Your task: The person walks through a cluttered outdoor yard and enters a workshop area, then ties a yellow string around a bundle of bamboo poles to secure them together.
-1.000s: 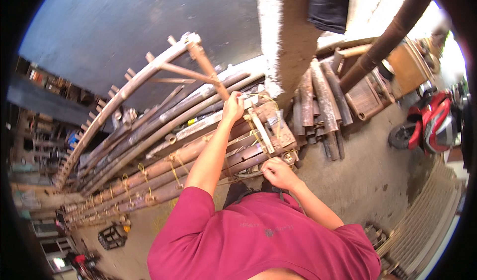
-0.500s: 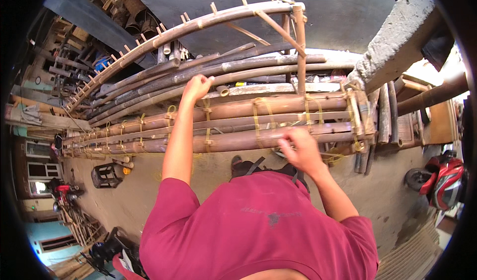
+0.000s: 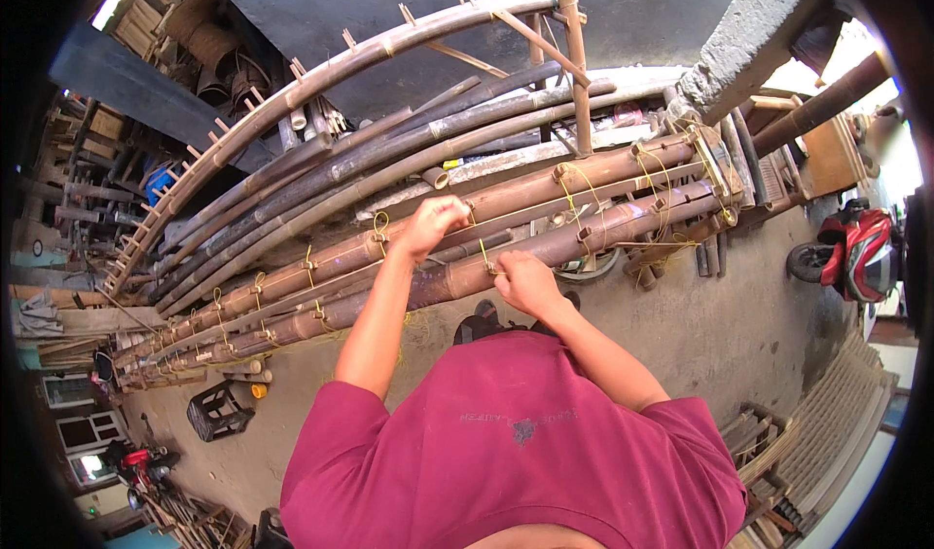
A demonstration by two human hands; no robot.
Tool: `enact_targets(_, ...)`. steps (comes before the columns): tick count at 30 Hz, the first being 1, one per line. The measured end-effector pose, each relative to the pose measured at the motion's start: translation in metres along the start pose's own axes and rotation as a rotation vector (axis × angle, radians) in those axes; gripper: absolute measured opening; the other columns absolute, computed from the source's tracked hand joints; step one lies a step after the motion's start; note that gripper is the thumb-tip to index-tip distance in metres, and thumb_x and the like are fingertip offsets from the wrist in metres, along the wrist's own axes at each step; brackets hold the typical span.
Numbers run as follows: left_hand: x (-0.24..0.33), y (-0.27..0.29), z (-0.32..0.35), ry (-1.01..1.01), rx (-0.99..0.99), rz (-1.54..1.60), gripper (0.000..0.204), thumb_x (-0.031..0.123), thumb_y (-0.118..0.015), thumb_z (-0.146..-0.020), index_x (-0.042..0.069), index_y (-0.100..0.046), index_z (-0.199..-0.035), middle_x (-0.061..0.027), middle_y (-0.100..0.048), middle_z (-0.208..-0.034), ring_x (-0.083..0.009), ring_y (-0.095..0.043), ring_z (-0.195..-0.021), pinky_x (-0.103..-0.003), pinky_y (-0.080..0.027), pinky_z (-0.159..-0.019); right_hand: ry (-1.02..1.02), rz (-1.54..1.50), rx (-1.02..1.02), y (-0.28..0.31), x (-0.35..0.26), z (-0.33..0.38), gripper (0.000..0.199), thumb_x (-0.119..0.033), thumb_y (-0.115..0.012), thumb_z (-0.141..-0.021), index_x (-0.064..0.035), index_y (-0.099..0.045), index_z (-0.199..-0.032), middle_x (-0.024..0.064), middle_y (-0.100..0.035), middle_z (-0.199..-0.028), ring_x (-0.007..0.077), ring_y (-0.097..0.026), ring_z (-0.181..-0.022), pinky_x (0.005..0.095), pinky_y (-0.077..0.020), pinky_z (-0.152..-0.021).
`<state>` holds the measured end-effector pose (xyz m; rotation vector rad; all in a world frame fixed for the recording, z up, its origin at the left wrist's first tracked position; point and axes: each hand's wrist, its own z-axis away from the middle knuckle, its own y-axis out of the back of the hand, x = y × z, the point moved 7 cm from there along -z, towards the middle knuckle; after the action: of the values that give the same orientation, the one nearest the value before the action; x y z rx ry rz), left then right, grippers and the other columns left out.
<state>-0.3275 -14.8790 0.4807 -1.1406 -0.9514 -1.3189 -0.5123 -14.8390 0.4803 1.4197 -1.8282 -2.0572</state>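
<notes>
Two long brown bamboo poles run side by side across the view, the far pole (image 3: 516,197) and the near pole (image 3: 428,286). Thin split strips (image 3: 623,187) lie between them. Short pegs stick out of both poles, with loops of yellow cord (image 3: 574,184) around them. My left hand (image 3: 428,228) is closed at the far pole, beside a peg; what its fingers grip is hidden. At the near pole, my right hand (image 3: 527,281) pinches yellow cord next to a peg.
Loose bamboo poles (image 3: 389,150) lie behind, under a curved pegged bamboo frame (image 3: 409,35). A concrete pillar (image 3: 744,43) leans at the upper right. A black stool (image 3: 219,408) stands on the floor at left, a red motorbike (image 3: 856,257) at right.
My left hand has come back from beyond the far pole, and my right hand has moved left to the near pole's peg. The hands are closer together. The view has turned somewhat.
</notes>
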Motion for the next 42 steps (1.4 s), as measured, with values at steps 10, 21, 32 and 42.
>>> enact_targets(10, -0.016, -0.026, 0.039, 0.021, -0.236, -0.062, 0.041, 0.01, -0.05, -0.093, 0.005, -0.055, -0.134, -0.0039, -0.063, -0.122, -0.0102, -0.059, -0.078, -0.025, -0.049, -0.074, -0.267, -0.845, 0.096, -0.005, 0.003, -0.012, 0.023, -0.019, -0.057, -0.089, 0.0014, -0.067, -0.089, 0.0124, -0.066, -0.079, 0.0177, -0.061, -0.075, 0.0312, -0.0472, -0.069)
enact_targets(21, 0.072, -0.031, 0.072, -0.447, 0.401, -0.284, 0.03, 0.022, -0.054, -0.098, -0.001, -0.06, -0.117, -0.009, -0.066, -0.102, -0.0177, -0.061, -0.095, -0.033, -0.046, -0.09, -0.019, -1.394, -0.427, 0.061, -0.05, -0.06, 0.034, -0.038, -0.051, -0.098, -0.0067, -0.063, -0.095, 0.0083, -0.067, -0.089, 0.0257, -0.066, -0.09, 0.0393, -0.0509, -0.082)
enact_targets(32, 0.205, -0.187, 0.16, -0.483, -0.259, -0.178, 0.085, 0.065, -0.057, -0.08, 0.001, -0.046, -0.134, -0.0153, -0.062, -0.12, -0.03, -0.054, -0.121, -0.044, -0.039, -0.105, 0.718, -1.582, -0.473, 0.29, -0.143, 0.071, 0.034, -0.017, -0.043, -0.095, 0.0056, -0.061, -0.112, 0.0102, -0.061, -0.088, 0.0186, -0.057, -0.078, 0.0329, -0.0468, -0.08)
enact_targets(42, 0.208, 0.33, 0.61, -0.546, 1.536, -0.593, 0.033, 0.011, -0.058, -0.085, -0.002, -0.066, -0.115, -0.0122, -0.066, -0.116, -0.021, -0.063, -0.098, -0.032, -0.05, -0.087, 0.269, -2.213, 0.498, 0.331, 0.155, 0.165, 0.031, -0.006, -0.04, -0.094, 0.0074, -0.054, -0.118, -0.0058, -0.031, -0.064, 0.0067, -0.025, -0.052, 0.0244, -0.028, -0.052)
